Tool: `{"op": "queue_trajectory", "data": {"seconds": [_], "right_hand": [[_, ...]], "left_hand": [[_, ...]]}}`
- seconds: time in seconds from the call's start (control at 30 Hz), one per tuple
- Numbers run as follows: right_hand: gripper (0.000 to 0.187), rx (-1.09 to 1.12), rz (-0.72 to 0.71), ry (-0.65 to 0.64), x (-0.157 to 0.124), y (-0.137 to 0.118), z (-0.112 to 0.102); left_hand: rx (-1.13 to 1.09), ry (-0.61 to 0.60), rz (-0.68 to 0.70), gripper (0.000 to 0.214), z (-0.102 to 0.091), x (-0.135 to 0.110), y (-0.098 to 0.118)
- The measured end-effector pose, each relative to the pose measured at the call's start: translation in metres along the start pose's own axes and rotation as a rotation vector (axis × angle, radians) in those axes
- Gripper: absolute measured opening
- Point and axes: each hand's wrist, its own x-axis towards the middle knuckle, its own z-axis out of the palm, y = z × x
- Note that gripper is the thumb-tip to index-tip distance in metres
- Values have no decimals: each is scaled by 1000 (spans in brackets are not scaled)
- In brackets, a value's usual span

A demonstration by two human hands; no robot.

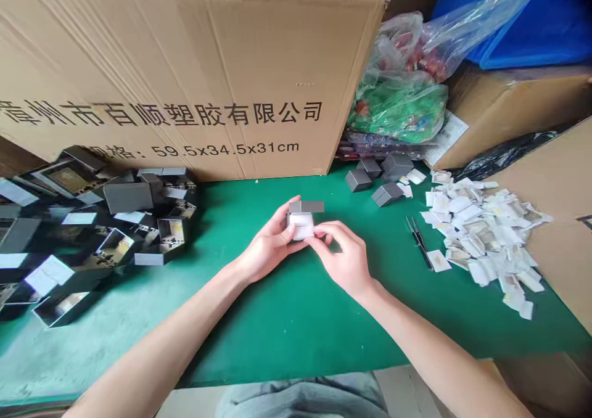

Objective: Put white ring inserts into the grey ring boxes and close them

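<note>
- The left hand (pixel 268 245) is clamped around a small grey box (pixel 306 206), held between both hands over the middle of the green table (pixel 277 338).
- The right hand (pixel 345 254) has its fingertips bunched at the near right corner of the box's white piece (pixel 302 221); whether they pinch it, I cannot tell.
- A slack left grip could let the box twist or drop.
- Uneven right-hand pressure might tilt or crease the white piece.
- A careless right-hand swing could knock the tweezers (pixel 420 245), far right.
</note>
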Motion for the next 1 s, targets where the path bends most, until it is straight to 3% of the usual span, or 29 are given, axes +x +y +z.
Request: {"op": "queue_trajectory", "data": {"seconds": [0.2, 0.3, 0.4, 0.57, 1.0], "right_hand": [[29, 401, 502, -49, 1, 0, 3], [35, 544, 636, -51, 4, 4, 3], [32, 540, 657, -67, 5, 8, 2], [27, 466, 651, -83, 2, 11, 1], [28, 375, 565, -113, 3, 16, -1]], "left_hand": [[133, 25, 90, 54, -1, -1, -2], [280, 20, 166, 57, -1, -1, -6], [436, -20, 210, 59, 0, -3, -8], [511, -49, 225, 60, 4, -4, -10], [506, -66, 166, 59, 7, -6, -7]]}}
